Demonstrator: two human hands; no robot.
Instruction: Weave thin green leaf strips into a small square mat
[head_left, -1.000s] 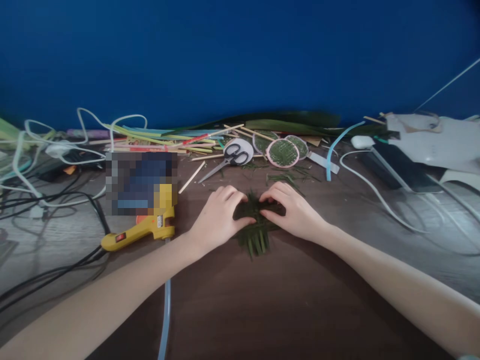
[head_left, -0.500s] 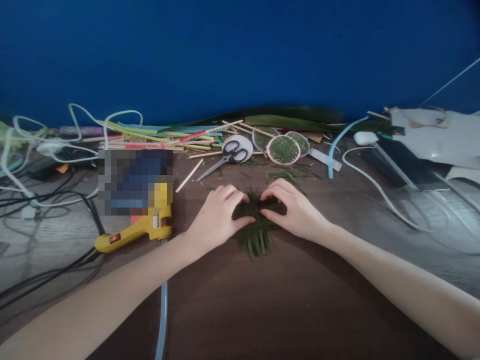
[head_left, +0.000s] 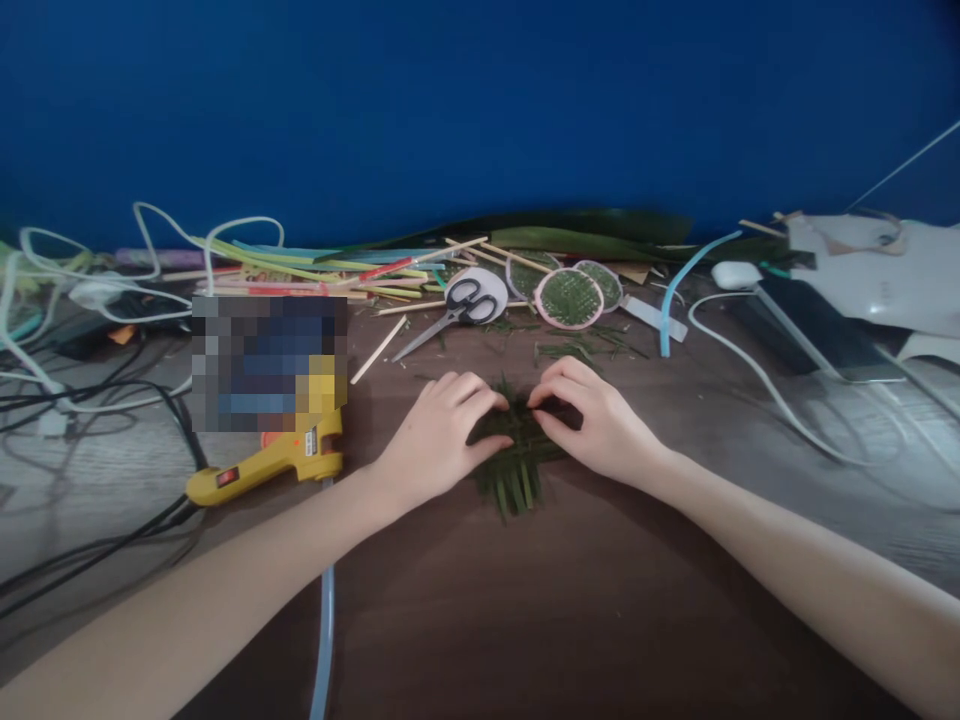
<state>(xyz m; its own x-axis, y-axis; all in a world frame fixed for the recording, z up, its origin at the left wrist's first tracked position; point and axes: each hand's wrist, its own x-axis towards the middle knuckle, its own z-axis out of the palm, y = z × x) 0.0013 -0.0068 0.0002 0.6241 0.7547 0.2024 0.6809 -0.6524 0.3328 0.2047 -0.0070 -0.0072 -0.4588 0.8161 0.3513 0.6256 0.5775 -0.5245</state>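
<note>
A small mat of woven green leaf strips (head_left: 513,482) lies on the dark brown table, its loose strip ends fanning out towards me. My left hand (head_left: 436,438) is curled over the mat's left side, with thumb and fingertips pressed on the weave. On the right side, my right hand (head_left: 606,422) has its thumb and forefinger close together at the strips. Which single strip it grips is hidden by the fingers. Cut leaf scraps (head_left: 570,351) are scattered just beyond the hands.
Left of my forearm lies a yellow glue gun (head_left: 259,470) with a blue glue stick (head_left: 324,630). Scissors (head_left: 450,315), leaf-filled round pieces (head_left: 570,298) and thin wooden sticks (head_left: 379,350) lie behind. A phone (head_left: 814,325) and white cable are at right, more cables at left.
My right hand has shifted slightly to the right, its fingertips now a little farther from my left fingers. The left hand stays on the mat. The whole view has shifted very slightly.
</note>
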